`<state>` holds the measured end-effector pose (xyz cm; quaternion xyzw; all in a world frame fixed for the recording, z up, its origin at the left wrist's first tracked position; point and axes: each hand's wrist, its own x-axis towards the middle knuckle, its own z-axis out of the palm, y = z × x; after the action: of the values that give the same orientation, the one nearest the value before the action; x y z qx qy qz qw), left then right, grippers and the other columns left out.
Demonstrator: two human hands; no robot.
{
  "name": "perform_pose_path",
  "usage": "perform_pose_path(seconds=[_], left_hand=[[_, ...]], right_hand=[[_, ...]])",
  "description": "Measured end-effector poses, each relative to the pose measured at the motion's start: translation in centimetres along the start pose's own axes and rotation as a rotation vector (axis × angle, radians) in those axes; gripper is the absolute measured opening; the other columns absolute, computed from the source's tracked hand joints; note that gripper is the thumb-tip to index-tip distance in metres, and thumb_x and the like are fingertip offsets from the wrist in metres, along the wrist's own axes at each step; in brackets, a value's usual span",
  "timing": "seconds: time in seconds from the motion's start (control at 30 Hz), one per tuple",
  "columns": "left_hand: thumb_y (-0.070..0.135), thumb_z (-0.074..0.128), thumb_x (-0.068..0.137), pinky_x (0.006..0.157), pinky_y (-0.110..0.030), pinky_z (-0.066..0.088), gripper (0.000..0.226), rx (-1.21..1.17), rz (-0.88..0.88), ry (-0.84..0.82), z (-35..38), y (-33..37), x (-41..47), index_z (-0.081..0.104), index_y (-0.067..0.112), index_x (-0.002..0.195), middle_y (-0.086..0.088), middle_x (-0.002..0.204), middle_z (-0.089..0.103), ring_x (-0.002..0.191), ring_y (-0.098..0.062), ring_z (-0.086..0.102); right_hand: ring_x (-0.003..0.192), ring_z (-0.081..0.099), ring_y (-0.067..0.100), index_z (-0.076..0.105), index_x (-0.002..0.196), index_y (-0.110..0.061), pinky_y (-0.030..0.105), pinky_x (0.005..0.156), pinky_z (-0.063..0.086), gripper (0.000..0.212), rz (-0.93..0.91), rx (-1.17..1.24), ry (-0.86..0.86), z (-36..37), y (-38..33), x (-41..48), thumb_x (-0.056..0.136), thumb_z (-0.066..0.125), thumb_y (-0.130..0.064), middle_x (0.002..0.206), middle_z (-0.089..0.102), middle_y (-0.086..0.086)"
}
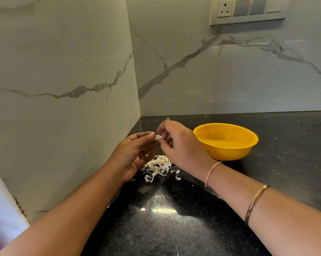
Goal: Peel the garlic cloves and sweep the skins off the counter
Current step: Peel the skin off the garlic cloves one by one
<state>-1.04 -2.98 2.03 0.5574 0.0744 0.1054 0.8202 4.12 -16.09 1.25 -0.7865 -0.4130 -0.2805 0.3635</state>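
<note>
Black speckled stone counter (174, 228) below; my left hand (135, 154) and right hand (176, 145) pinch a small pale garlic clove (158, 137), slippery, its papery skin best nipped at the tip.

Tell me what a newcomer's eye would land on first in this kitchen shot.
The bright yellow bowl stands out first, sitting on the black counter right of the hands. Next, the left hand and right hand meet above the counter, pinching a small pale garlic clove between their fingertips. Just below them lies a heap of white garlic skins near the marble-patterned corner.
</note>
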Motion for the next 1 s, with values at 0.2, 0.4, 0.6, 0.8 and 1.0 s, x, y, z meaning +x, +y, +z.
perform_pose_path(seconds=[0.2, 0.4, 0.6, 0.8, 1.0], left_hand=[[0.001, 0.064, 0.078, 0.064, -0.023, 0.058, 0.013, 0.086, 0.044, -0.034, -0.07, -0.24, 0.0, 0.067, 0.006, 0.089, -0.006, 0.076, 0.072, 0.068, -0.012, 0.068], [0.004, 0.066, 0.072, 0.072, -0.023, 0.058, 0.018, 0.113, 0.091, -0.055, -0.07, -0.34, 0.06, 0.07, 0.009, 0.088, -0.005, 0.078, 0.073, 0.071, -0.011, 0.068], [0.001, 0.063, 0.078, 0.075, -0.024, 0.056, 0.017, 0.136, 0.109, -0.059, 0.05, -0.34, -0.13, 0.07, 0.011, 0.09, -0.003, 0.079, 0.073, 0.073, -0.011, 0.067], [0.0, 0.063, 0.08, 0.076, -0.023, 0.056, 0.018, 0.184, 0.139, -0.06, 0.12, -0.33, -0.26, 0.07, 0.01, 0.093, -0.002, 0.08, 0.073, 0.075, -0.01, 0.067], [0.002, 0.065, 0.078, 0.08, -0.024, 0.056, 0.018, 0.243, 0.179, -0.04, 0.11, -0.44, -0.28, 0.072, 0.013, 0.091, -0.002, 0.081, 0.073, 0.08, -0.011, 0.066]], right_hand=[[0.078, 0.056, 0.013, 0.057, 0.101, -0.012, 0.029, 0.064, 0.053, 0.019, 0.032, 0.049, 0.037, -0.23, 0.37, 0.16, 0.085, 0.061, -0.004, 0.089, 0.056, 0.001], [0.078, 0.055, 0.011, 0.058, 0.099, -0.014, 0.013, 0.062, 0.045, 0.019, 0.114, 0.165, 0.06, -0.14, 0.34, 0.29, 0.083, 0.066, -0.005, 0.084, 0.057, 0.0], [0.071, 0.051, 0.012, 0.055, 0.1, -0.016, 0.022, 0.063, 0.046, 0.021, 0.155, 0.263, 0.063, -0.42, 0.06, 0.33, 0.084, 0.065, -0.006, 0.073, 0.052, -0.006], [0.074, 0.058, 0.019, 0.05, 0.103, -0.02, 0.041, 0.069, 0.055, 0.027, 0.238, 0.367, 0.034, -0.56, -0.04, 0.37, 0.085, 0.065, -0.007, 0.073, 0.053, -0.005], [0.074, 0.062, 0.019, 0.048, 0.104, -0.019, 0.04, 0.07, 0.057, 0.029, 0.27, 0.391, 0.021, -0.59, -0.08, 0.35, 0.085, 0.065, -0.005, 0.074, 0.055, -0.007]])
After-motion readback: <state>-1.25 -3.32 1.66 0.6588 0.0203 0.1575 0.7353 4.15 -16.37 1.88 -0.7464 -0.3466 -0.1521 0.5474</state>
